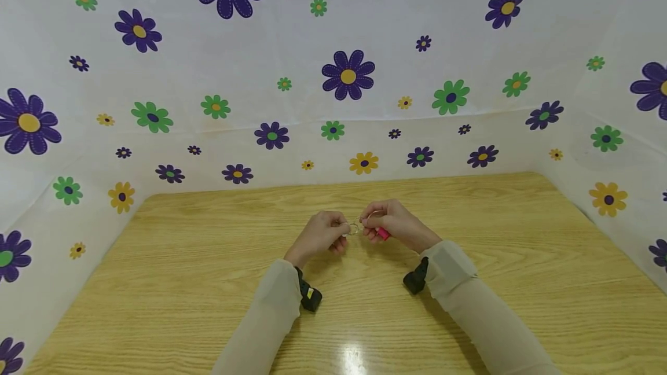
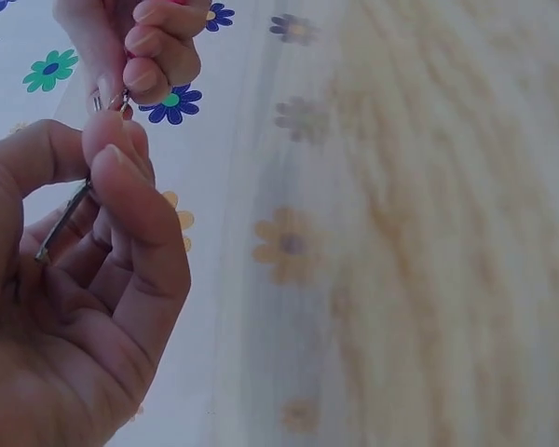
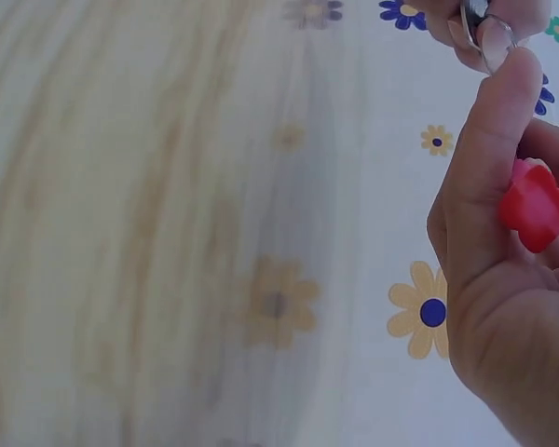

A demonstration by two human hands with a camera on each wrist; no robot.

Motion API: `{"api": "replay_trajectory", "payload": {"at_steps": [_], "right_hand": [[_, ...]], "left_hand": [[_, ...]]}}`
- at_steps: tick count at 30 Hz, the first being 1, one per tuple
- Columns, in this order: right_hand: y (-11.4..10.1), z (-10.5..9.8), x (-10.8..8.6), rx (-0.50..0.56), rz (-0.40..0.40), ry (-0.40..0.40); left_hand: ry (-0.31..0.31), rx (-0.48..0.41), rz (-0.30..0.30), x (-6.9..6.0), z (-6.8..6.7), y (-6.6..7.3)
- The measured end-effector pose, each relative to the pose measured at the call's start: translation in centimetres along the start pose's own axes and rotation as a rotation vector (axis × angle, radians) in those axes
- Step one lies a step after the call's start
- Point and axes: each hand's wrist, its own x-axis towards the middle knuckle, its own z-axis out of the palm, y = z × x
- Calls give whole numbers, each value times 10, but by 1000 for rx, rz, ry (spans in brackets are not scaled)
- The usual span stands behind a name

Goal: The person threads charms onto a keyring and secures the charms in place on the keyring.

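Above the middle of the table, my two hands meet over a thin metal key ring [image 1: 355,224]. My left hand [image 1: 324,231] pinches a slim metal key [image 2: 65,221] between thumb and fingers; its blade points back toward the palm in the left wrist view. On the other side, my right hand [image 1: 397,225] pinches the ring side with thumb and fingertips. A pink-red flower-shaped charm [image 3: 538,205] sits within the curled right fingers. Fingertips cover where the key and ring meet, so I cannot tell whether they are joined.
Beneath the hands lies a wood-grain table [image 1: 182,282]. A white cloth [image 1: 292,39] printed with purple, green and yellow flowers stands around its back and sides. Black wrist cameras [image 1: 311,298] are strapped over the beige sleeves [image 1: 266,311].
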Motion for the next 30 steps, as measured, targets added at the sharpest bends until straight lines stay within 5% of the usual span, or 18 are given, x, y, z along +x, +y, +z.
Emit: {"api": "replay_trajectory", "payload": {"at_steps": [7, 30], "right_hand": [[-3, 4, 1, 15, 1, 10], [1, -1, -1, 22, 14, -34]], "left_hand": [[-28, 29, 12, -1, 2, 2], [18, -30, -3, -2, -1, 0]]}}
